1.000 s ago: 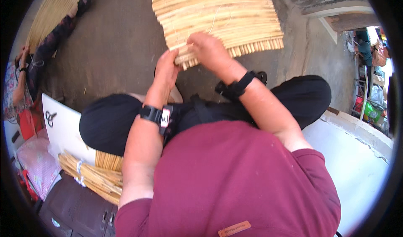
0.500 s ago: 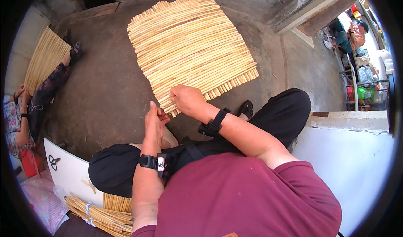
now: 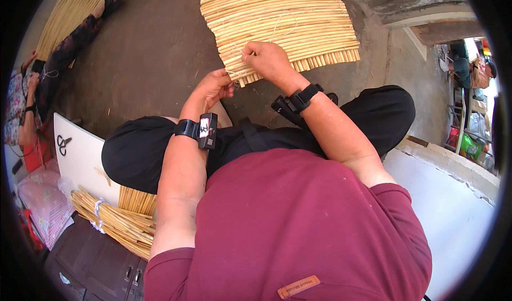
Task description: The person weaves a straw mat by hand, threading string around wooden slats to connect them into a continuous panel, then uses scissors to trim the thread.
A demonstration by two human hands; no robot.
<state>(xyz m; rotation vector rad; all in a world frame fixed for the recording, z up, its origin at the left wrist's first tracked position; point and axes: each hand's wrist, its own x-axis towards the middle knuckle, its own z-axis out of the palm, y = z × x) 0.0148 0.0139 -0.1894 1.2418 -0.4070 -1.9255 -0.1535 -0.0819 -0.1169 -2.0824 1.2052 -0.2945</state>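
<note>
A mat of pale yellow reed stalks point(image 3: 288, 10), laid side by side and bound with thin string, lies before me, its far part cut off by the upper rim. At its near left corner, my left hand point(image 3: 214, 87) is closed, thumb and forefinger on the mat's edge. My right hand point(image 3: 269, 61) is just to the right, closed in a pinch over the near stalks. White string point(image 3: 290, 30) loops across the mat beside that hand; what lies between the fingertips is mostly hidden.
At lower left, a tied bundle of stalks point(image 3: 114, 218) rests by a white board point(image 3: 80, 151) with black scissors point(image 3: 63, 144) on it. Another person point(image 3: 26, 98) holds a reed mat at far left. A white low wall point(image 3: 442, 194) stands at right.
The whole view has shifted, so the mat and both hands appear higher and further right. My left fingers have curled in against the mat's corner. My right hand stays pinched over the mat.
</note>
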